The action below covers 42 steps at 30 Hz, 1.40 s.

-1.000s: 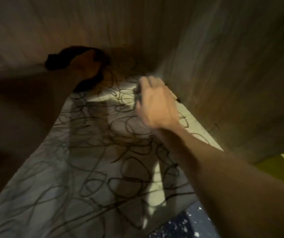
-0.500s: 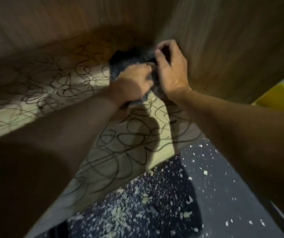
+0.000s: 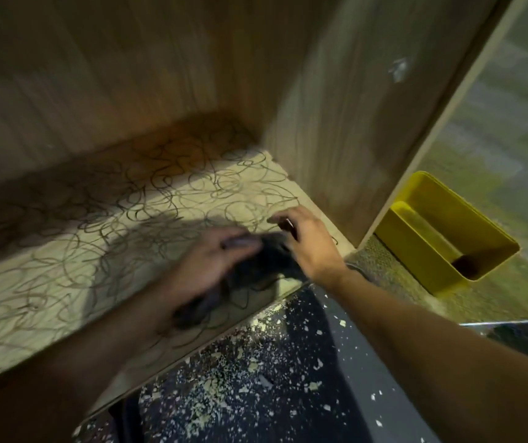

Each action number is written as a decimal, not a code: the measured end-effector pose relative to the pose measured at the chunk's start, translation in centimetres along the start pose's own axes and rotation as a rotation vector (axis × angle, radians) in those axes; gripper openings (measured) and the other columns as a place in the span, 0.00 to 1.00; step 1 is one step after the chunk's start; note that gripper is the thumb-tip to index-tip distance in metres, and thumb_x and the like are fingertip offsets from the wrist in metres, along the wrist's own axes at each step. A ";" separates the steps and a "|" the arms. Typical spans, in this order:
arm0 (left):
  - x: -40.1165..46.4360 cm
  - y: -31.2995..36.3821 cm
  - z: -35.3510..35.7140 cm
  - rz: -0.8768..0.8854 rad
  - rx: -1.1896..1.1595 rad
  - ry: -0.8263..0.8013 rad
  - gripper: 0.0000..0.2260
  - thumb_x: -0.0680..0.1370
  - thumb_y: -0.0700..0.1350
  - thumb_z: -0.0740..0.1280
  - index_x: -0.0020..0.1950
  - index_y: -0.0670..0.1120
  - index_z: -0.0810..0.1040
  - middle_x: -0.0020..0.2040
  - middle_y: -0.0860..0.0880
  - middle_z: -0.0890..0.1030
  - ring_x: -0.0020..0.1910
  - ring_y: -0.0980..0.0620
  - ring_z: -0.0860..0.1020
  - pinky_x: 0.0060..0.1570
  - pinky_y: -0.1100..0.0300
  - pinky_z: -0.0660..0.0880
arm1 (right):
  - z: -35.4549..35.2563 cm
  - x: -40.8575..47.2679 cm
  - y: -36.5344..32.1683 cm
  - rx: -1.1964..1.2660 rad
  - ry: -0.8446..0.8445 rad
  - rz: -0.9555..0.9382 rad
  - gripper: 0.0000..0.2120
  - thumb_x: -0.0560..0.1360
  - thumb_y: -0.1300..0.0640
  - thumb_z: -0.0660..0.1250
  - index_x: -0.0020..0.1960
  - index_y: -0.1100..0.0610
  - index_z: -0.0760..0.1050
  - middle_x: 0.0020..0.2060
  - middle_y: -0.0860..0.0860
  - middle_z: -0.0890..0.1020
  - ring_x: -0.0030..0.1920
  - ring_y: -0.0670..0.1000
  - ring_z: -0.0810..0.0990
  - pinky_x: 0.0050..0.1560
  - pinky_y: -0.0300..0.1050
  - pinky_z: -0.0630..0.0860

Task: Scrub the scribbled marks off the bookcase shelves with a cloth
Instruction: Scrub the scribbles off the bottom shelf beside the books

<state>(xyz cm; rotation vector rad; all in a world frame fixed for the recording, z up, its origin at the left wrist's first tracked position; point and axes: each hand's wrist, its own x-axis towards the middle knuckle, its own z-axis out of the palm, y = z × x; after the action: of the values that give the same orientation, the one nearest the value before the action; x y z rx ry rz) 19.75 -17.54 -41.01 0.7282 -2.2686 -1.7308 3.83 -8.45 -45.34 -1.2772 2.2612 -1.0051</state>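
Scribbled shelf (image 3: 96,251): your hands, left (image 3: 211,266) and right (image 3: 307,241), bunch dark cloth (image 3: 265,260); soft, limp, so grip wadded middle.

One view is given, taken from a camera worn on the head. It is pointed forward and down, close to the scribbled shelf (image 3: 122,238) of the bookcase. The floor (image 3: 288,372) is seen below, and a yellow bin (image 3: 441,238) at the right.
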 end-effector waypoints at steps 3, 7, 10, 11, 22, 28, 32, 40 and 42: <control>1.2 2.8 -3.0 -0.041 -0.217 0.257 0.06 0.79 0.40 0.64 0.43 0.45 0.79 0.34 0.54 0.83 0.35 0.61 0.81 0.37 0.68 0.73 | -0.1 -2.2 0.8 -0.084 0.021 -0.009 0.19 0.75 0.67 0.62 0.63 0.55 0.74 0.62 0.48 0.73 0.63 0.47 0.71 0.68 0.40 0.66; 4.3 3.9 -5.1 0.097 0.055 0.474 0.07 0.79 0.41 0.64 0.43 0.40 0.78 0.38 0.48 0.78 0.39 0.54 0.76 0.41 0.62 0.69 | -0.8 -3.1 1.2 -0.254 0.085 -0.034 0.17 0.75 0.62 0.62 0.62 0.55 0.75 0.64 0.48 0.73 0.65 0.49 0.70 0.70 0.42 0.63; 6.3 3.5 -2.9 0.209 0.479 0.435 0.04 0.79 0.43 0.66 0.48 0.43 0.78 0.46 0.46 0.77 0.46 0.51 0.74 0.44 0.62 0.68 | -1.1 -2.7 0.9 -0.395 0.105 -0.015 0.16 0.76 0.58 0.60 0.64 0.53 0.73 0.63 0.49 0.72 0.63 0.51 0.70 0.68 0.44 0.63; 6.7 2.8 -1.7 0.220 0.606 0.335 0.07 0.79 0.46 0.65 0.52 0.44 0.79 0.50 0.47 0.78 0.49 0.51 0.75 0.48 0.62 0.70 | -1.2 -2.5 0.8 -0.442 0.103 0.005 0.17 0.76 0.58 0.60 0.65 0.54 0.72 0.63 0.50 0.71 0.63 0.52 0.69 0.67 0.45 0.63; 7.8 -2.7 3.5 0.068 0.704 0.202 0.25 0.77 0.47 0.66 0.73 0.47 0.65 0.75 0.48 0.64 0.76 0.50 0.57 0.76 0.51 0.48 | -1.6 -1.5 2.7 -0.249 0.020 -0.066 0.33 0.71 0.69 0.60 0.75 0.63 0.56 0.71 0.59 0.64 0.72 0.55 0.63 0.73 0.42 0.56; 6.6 -0.9 2.7 0.142 0.348 -0.131 0.29 0.67 0.57 0.70 0.67 0.61 0.68 0.69 0.57 0.71 0.69 0.57 0.67 0.71 0.61 0.60 | -1.9 -1.2 -0.6 -0.076 0.171 -0.121 0.31 0.69 0.67 0.59 0.72 0.62 0.63 0.70 0.58 0.66 0.71 0.58 0.64 0.75 0.52 0.55; 2.1 -4.7 -2.4 0.019 0.234 0.457 0.20 0.73 0.52 0.61 0.64 0.54 0.74 0.62 0.49 0.78 0.63 0.46 0.74 0.66 0.48 0.68 | 2.0 0.5 -4.3 -0.396 0.127 -0.245 0.26 0.75 0.52 0.52 0.72 0.58 0.65 0.72 0.59 0.64 0.74 0.59 0.58 0.74 0.63 0.50; 0.2 -7.5 -2.2 -0.074 0.871 0.573 0.27 0.74 0.55 0.52 0.62 0.39 0.74 0.64 0.39 0.74 0.62 0.38 0.70 0.62 0.46 0.68 | 2.7 -2.5 -1.6 -0.615 -0.154 -0.052 0.31 0.80 0.40 0.45 0.78 0.50 0.41 0.77 0.59 0.40 0.76 0.60 0.37 0.75 0.58 0.37; 0.0 -7.8 -2.3 -0.078 0.876 0.569 0.26 0.75 0.55 0.52 0.62 0.39 0.75 0.64 0.40 0.74 0.62 0.38 0.70 0.62 0.45 0.69 | 1.6 -2.4 -0.5 -0.663 -0.197 -0.035 0.32 0.80 0.40 0.43 0.78 0.52 0.38 0.76 0.61 0.39 0.76 0.59 0.38 0.76 0.55 0.39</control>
<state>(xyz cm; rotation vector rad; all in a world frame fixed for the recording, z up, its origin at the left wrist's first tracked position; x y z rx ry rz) 22.87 -21.02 -47.72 1.2557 -2.4815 -0.3490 6.37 -7.26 -46.14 -1.5760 2.5022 -0.1013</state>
